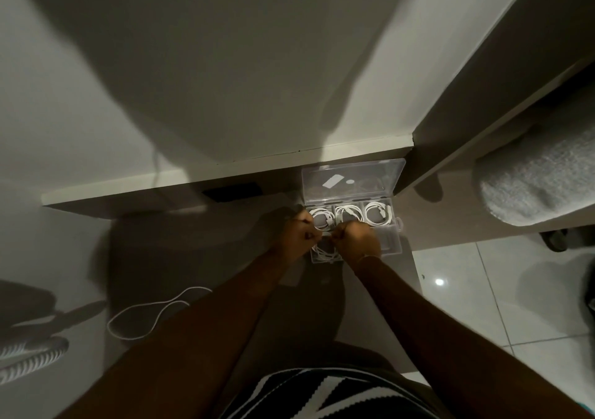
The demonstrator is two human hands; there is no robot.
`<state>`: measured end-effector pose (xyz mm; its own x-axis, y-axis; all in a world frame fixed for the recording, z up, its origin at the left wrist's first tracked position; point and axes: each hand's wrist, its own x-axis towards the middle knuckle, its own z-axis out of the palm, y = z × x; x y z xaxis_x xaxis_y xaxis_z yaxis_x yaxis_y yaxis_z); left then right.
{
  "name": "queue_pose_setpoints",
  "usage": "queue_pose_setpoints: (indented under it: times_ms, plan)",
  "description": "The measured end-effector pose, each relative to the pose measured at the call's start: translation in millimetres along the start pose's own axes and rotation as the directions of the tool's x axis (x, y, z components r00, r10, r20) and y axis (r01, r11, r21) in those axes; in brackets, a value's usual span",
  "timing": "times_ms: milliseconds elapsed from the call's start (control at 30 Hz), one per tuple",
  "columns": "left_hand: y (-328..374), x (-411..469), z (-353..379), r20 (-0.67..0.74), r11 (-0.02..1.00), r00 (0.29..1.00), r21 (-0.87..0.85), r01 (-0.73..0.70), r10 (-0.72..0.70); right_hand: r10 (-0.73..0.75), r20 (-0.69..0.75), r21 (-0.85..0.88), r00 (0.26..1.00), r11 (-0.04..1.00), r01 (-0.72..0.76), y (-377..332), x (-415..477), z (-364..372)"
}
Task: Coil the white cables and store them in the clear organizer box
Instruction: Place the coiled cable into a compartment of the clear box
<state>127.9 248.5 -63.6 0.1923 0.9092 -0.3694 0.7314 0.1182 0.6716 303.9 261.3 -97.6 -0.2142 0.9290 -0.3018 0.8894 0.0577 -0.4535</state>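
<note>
A clear organizer box (392, 247) stands on the dark desk with its lid (351, 180) flipped open against the wall. Coiled white cables (378, 214) fill its three back compartments. Another white cable (323, 253) lies in the front left compartment, right below my hands. My left hand (297, 235) and my right hand (357, 240) hover over that compartment with fingers pinched together, apparently on a strand of this cable. One loose white cable (154, 314) sprawls on the desk at the left, uncoiled.
A dark flat object (233, 191) lies at the back of the desk under a white shelf edge (128, 190). A grey fabric-covered item (541, 180) sits at the right. Tiled floor (467, 290) shows beside the desk's right edge.
</note>
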Motion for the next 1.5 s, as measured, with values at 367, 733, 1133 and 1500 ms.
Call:
queue_pose_setpoints:
  times_ms: [367,733,1133,1500]
  plan:
    - [1,-20,11,0.219,0.987,0.964,-0.026,0.159,-0.150,0.010,0.130,-0.297,0.991,0.955,0.029,1,-17,-4]
    - [-22,-33,42,0.145,0.783,0.989,0.616,-0.087,-0.005,0.147,0.029,-0.125,0.989,0.982,-0.142,1,-15,0]
    - [-12,-17,58,0.030,0.881,0.996,0.471,0.056,-0.079,0.119,-0.097,0.011,0.988,0.993,-0.118,4,-5,-4]
    - [-11,-11,48,0.078,0.836,0.992,0.548,0.038,-0.096,-0.058,0.025,-0.197,0.998,0.978,0.062,17,-9,-1]
